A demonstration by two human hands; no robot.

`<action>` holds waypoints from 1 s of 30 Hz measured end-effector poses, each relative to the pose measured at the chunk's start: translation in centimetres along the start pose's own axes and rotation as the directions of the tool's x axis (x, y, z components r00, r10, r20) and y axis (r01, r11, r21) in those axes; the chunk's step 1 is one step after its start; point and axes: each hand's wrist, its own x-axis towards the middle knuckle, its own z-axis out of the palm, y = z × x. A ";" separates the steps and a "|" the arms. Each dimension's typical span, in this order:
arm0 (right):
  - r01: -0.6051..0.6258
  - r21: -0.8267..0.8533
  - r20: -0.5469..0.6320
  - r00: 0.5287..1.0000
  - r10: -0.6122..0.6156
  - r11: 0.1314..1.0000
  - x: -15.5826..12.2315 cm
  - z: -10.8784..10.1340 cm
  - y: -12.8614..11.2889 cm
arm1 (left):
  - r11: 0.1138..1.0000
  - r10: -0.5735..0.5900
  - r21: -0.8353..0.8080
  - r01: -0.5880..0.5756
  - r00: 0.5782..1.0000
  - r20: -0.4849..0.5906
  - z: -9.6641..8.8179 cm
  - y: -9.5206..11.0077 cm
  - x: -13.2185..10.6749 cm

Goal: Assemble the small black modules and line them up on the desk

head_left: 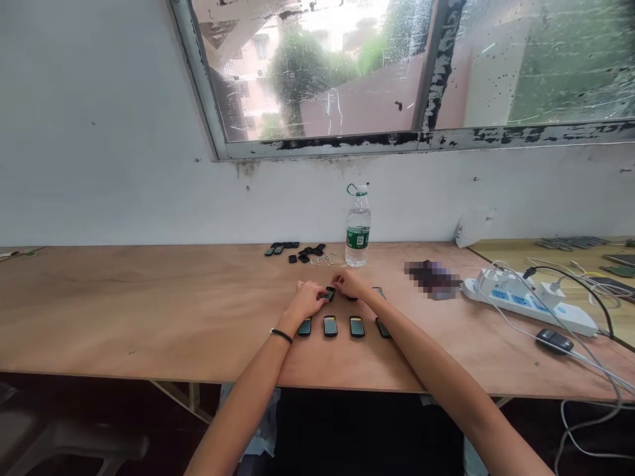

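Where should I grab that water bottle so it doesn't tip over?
Grip the water bottle around its green label, coming from the near side. It stands upright with the wall close behind, and small black parts lie to its left, so front and right look freest.

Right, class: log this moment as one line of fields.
left hand: holds part | right hand: touches same part | near: row of four black units | behind: bottle | surface: table

Small black piece point(330, 293), oblong, tilted, mid wooden desk point(149, 311), just behind row of four like pieces point(330, 326)
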 end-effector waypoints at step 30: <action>0.090 0.568 -0.003 0.994 -0.107 0.818 -2.7 -2.1 -1.0 | 0.959 0.091 -0.228 -0.169 0.944 -0.317 0.0 0.0 0.0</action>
